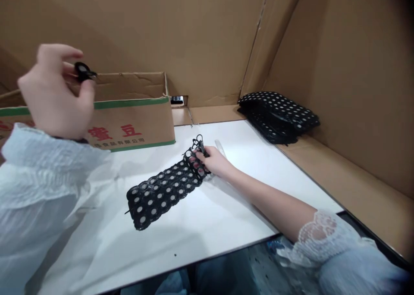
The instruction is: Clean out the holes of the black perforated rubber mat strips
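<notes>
My left hand (61, 94) is raised over the near side of an open cardboard box (148, 120). Between its thumb and fingers is a small black ring-shaped piece (83, 70) with a pale centre. My right hand (215, 161) grips the far end of a black sheet of joined rings (161, 191) on the white tabletop (155, 252). Several rings at that end look open and hollow, while pale discs show in the others. The sheet slants toward me to the left, its near end lying on the table.
A stack of similar black dotted sheets (278, 114) lies at the back right against a cardboard wall (365, 70). A clear strip (220, 147) is partly behind my right hand. Another cardboard wall (161, 27) stands behind the box. A tiny dark speck (175, 255) is near the table's front edge.
</notes>
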